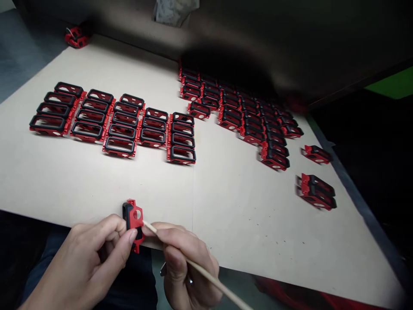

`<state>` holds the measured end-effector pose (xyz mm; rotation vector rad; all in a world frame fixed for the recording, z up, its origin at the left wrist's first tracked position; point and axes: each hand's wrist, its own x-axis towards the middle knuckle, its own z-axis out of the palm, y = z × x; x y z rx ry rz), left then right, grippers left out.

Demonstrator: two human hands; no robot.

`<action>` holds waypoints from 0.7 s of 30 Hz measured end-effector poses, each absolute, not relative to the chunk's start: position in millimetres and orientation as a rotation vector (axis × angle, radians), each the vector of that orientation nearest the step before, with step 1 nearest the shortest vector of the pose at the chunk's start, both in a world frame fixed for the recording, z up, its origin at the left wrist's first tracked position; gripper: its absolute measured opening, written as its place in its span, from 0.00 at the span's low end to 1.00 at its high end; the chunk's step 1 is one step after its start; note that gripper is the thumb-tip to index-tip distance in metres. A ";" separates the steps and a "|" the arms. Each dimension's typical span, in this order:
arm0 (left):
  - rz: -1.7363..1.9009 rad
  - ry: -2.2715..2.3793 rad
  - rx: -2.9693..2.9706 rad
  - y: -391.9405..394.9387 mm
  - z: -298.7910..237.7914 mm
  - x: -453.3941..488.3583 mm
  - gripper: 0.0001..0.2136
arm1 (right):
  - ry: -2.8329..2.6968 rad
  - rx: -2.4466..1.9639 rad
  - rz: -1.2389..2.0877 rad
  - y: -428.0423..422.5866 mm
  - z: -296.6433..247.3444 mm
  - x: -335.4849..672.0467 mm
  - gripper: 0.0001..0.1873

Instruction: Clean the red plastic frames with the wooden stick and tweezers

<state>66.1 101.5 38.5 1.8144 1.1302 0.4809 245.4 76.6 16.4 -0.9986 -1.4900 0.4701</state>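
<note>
Left hand (pixel 92 256) pinches a red, black-rimmed, round-holed frame (pixel 135 222), right hand (pixel 193 247) grips a pale stick (pixel 217 283)

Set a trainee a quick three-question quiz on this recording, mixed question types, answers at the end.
1. Multiple choice: which hand holds the pale stick? A) left hand B) right hand
2. True or false: the part in the left hand is the only one of its kind in view.
3. Fill in: the tip of the stick is at the ____ side of the part.

Key:
1. B
2. False; rows of similar parts are on the table.
3. red
</note>
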 end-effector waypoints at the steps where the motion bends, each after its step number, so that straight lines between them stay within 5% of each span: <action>1: 0.489 1.128 1.810 101.7 38.9 66.6 0.19 | -1.545 -0.992 0.471 76.1 16.7 246.7 0.14; 9: 0.554 1.214 1.732 98.5 43.0 72.5 0.19 | -1.521 -1.149 0.229 60.6 13.8 252.5 0.15; 15: 0.578 1.244 1.710 97.9 43.7 72.7 0.20 | -1.683 -1.046 0.440 62.7 15.6 253.6 0.19; 21: 0.583 1.287 1.539 89.9 45.8 75.9 0.20 | -1.299 -1.239 0.321 45.8 13.9 257.0 0.18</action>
